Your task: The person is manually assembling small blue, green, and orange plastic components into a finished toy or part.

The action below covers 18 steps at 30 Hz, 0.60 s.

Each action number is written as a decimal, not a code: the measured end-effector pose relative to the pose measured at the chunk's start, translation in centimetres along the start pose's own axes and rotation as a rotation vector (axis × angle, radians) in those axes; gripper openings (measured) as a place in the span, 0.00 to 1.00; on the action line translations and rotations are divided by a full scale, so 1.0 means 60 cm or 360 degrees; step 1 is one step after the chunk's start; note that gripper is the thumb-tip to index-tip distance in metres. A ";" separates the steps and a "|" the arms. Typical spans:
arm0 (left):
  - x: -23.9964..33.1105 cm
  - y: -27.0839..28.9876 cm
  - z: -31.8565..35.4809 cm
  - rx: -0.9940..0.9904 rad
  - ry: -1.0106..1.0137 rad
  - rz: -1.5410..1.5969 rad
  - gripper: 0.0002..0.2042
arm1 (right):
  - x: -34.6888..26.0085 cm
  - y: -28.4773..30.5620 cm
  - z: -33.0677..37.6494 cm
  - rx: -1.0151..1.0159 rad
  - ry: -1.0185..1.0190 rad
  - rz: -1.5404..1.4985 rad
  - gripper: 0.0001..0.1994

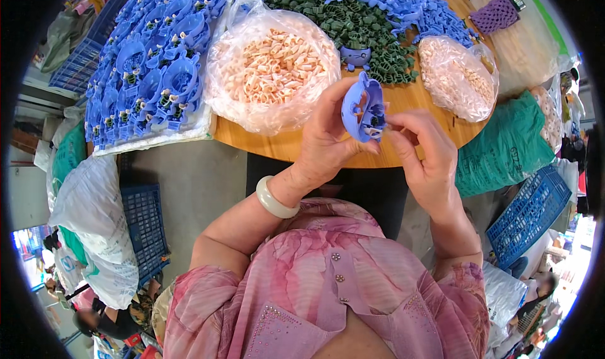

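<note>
My left hand (320, 135) is wrapped round a blue plastic toy shell (354, 110), held up over the table's near edge with its hollow side turned to the right. Small dark green and whitish parts sit inside the shell's lower half. My right hand (430, 154) has its thumb and fingertips pinched at the shell's right rim, by those parts; whatever is between them is too small to make out. Just beyond my hands, a blue piece with a printed face (356, 58) lies beside a heap of dark green plastic parts (384, 60).
A clear bag of cream-coloured small parts (274, 60) stands left of my hands, a similar bag (457, 75) to the right. Rows of blue shells (179, 79) fill a white board at far left. Blue parts (435, 16) are piled behind. Blue crates (144, 227) and sacks flank the wooden table (252, 142).
</note>
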State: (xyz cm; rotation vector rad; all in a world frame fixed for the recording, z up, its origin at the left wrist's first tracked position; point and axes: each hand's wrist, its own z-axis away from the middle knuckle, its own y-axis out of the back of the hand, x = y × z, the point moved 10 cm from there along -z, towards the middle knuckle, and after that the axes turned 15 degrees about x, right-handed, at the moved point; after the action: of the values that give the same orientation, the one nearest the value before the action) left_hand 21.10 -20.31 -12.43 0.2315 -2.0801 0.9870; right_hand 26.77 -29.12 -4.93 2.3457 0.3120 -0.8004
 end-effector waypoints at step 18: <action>-0.003 -0.001 0.002 0.0005 0.0038 -0.0174 0.38 | 0.014 -0.018 0.002 -0.0168 -0.0065 -0.0090 0.06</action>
State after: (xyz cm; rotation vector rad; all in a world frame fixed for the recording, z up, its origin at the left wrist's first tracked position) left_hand 21.14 -20.45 -12.57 0.3300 -2.0223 0.9231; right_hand 26.94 -28.38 -6.06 2.2282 0.3952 -0.8376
